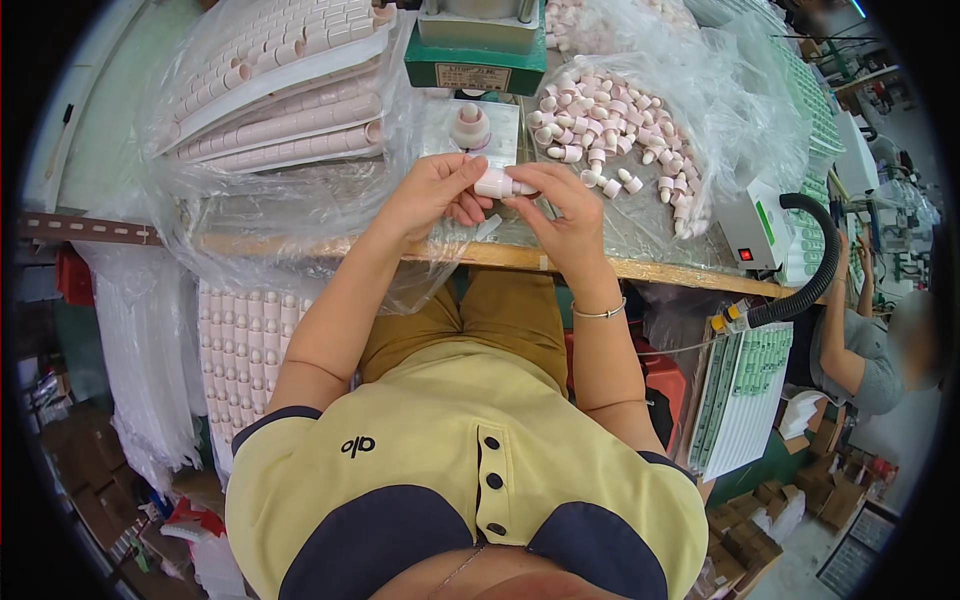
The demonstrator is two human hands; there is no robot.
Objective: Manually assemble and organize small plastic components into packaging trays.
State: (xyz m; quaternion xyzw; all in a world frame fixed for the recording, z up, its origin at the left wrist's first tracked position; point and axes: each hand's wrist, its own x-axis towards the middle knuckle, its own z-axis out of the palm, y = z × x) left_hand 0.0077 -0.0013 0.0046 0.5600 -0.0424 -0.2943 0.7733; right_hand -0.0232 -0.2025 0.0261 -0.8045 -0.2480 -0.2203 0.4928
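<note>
Where our two hands meet above the table's [640, 268] front edge, the left hand [432, 192] and right hand [565, 215] each close a grip on one small white cap piece [497, 183], fingertips pinched at either end. Just beyond it a pale cone-shaped fixture [470, 126] stands under a green press [478, 50]. To the right lies a heap of loose caps [610, 125] on clear plastic; to the left, stacked trays of caps [285, 90]. A co-worker [860, 350] sits at far right.
</note>
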